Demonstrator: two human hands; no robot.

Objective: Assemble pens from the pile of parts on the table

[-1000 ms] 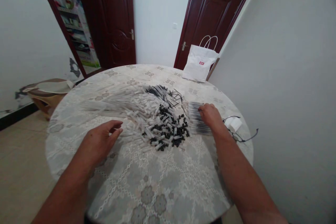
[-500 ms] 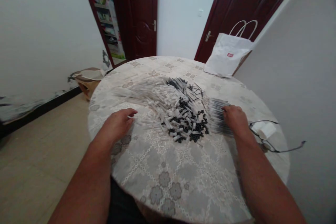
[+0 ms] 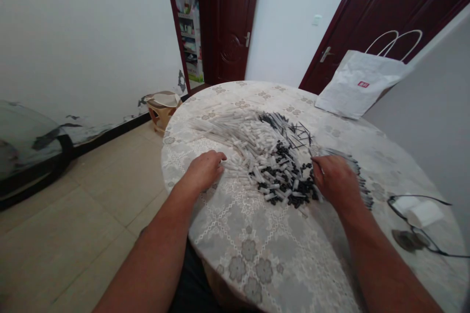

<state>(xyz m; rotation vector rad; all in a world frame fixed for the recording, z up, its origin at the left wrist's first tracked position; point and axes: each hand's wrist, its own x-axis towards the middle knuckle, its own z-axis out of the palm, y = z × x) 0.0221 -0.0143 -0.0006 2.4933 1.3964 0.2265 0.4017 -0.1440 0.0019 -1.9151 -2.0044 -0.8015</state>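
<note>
A mixed pile of small parts spreads over the table. It has pale, see-through tubes (image 3: 235, 132), short white tube pieces (image 3: 257, 132), small black caps (image 3: 282, 151) and thin dark sticks (image 3: 301, 134). At the pile's left edge is my left hand (image 3: 206, 171), thumb and forefinger apart beside the pale tubes, nothing visible between them. My right hand (image 3: 336, 176) is at the pile's right edge, fingers pinched together by the black caps. What they hold, if anything, is hidden. Behind that hand lies a row of slender dark-tipped sticks (image 3: 362, 181), partly covered by it.
A patterned cloth covers the round table (image 3: 220, 234). At the right lie eyeglasses (image 3: 418, 234) and a white roll (image 3: 425, 212). A white paper bag (image 3: 362, 83) stands at the back right. A stool (image 3: 163, 107) stands on the floor beyond the table's left side.
My right hand has come away from the row of slender sticks, leftward to the pile's right edge. My left hand stays by the pale tubes. The view has turned left.
</note>
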